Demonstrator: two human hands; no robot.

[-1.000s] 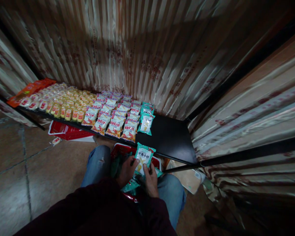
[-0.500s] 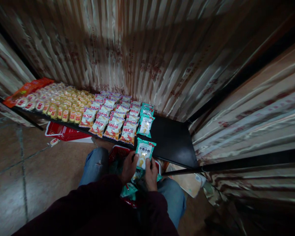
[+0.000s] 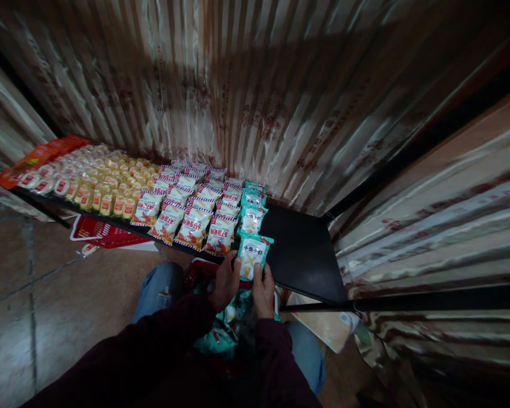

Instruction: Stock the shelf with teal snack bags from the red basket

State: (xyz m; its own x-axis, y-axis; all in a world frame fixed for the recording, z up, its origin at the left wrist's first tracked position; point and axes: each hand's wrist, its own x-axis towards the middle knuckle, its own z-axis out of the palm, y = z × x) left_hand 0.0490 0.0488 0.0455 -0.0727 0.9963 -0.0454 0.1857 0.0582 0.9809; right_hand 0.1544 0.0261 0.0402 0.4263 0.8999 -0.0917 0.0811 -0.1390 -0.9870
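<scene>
**A:** Head view, nearest entry first: what do the hands hold?

**B:** Left hand (image 3: 226, 280) and right hand (image 3: 262, 289), fingers of both pinched on one teal snack packet (image 3: 253, 255) at its lower corners. It sits at the near edge of the black shelf (image 3: 300, 249), beyond the red basket (image 3: 196, 271) on the lap.

**A:** Handling?

**B:** Probably light, air-puffed, with slick film and brittle contents. Best held by the sealed edges, never the middle.

**A:** Farther off?

**B:** Teal row (image 3: 250, 212) just beyond, red-and-white packets (image 3: 191, 218) to its left, yellow packets (image 3: 97, 187) far left.
</scene>
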